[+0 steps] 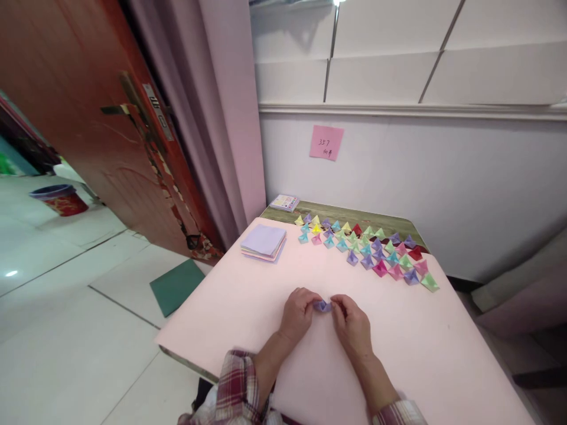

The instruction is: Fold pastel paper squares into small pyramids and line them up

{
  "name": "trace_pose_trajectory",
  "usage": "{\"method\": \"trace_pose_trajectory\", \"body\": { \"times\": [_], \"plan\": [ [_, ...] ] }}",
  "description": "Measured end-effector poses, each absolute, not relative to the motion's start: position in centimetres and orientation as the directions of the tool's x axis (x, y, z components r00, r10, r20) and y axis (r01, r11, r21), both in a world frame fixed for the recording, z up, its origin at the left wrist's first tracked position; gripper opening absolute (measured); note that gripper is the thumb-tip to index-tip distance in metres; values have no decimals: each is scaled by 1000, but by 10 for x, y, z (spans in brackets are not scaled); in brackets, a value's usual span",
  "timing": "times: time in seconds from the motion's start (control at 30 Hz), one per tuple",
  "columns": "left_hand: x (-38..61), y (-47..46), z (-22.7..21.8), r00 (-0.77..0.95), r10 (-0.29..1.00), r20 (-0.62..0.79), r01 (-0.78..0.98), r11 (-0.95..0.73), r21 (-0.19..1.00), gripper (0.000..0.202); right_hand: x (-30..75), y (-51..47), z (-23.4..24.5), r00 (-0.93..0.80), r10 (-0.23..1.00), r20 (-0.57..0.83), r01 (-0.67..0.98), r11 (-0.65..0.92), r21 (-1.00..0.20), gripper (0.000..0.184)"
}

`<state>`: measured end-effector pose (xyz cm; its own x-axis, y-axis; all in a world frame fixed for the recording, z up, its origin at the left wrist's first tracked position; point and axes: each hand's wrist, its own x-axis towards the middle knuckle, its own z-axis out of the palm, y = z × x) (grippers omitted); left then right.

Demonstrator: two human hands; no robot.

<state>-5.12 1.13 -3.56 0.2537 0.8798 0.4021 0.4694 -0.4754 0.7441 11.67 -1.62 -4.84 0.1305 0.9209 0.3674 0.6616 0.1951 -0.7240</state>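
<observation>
Between my two hands is a small purple folded paper boat (323, 306), low over the pink-covered table (248, 307). My left hand (299, 310) pinches its left end between thumb and fingers. At the other end, the fingertips of my right hand (352, 321) are closed on its right tip. Beyond my hands, several folded paper boats (366, 261) in purple, green, blue, pink, red and yellow stand in slanting rows. To the left, a stack of square paper (264, 241) lies with a purple sheet on top.
A small printed packet (284, 203) sits at the table's far left corner. A pink note (326, 142) is stuck to the wall behind. On the left are a red-brown door (88, 88), a purple curtain (221, 88), a green board (177, 286) and a bin (62, 200) on the floor.
</observation>
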Motion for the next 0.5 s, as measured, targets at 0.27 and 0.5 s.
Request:
{"method": "trace_pose_trajectory", "body": {
  "times": [0.27, 0.5],
  "plan": [
    [-49, 6, -34, 299, 873, 384, 571, -487, 661, 33, 120, -19, -49, -44, 902, 430, 774, 303, -556, 32],
    [-50, 3, -33, 307, 851, 427, 583, -523, 622, 31, 122, -21, -50, -64, 871, 487, 827, 319, -462, 35]
  ]
}}
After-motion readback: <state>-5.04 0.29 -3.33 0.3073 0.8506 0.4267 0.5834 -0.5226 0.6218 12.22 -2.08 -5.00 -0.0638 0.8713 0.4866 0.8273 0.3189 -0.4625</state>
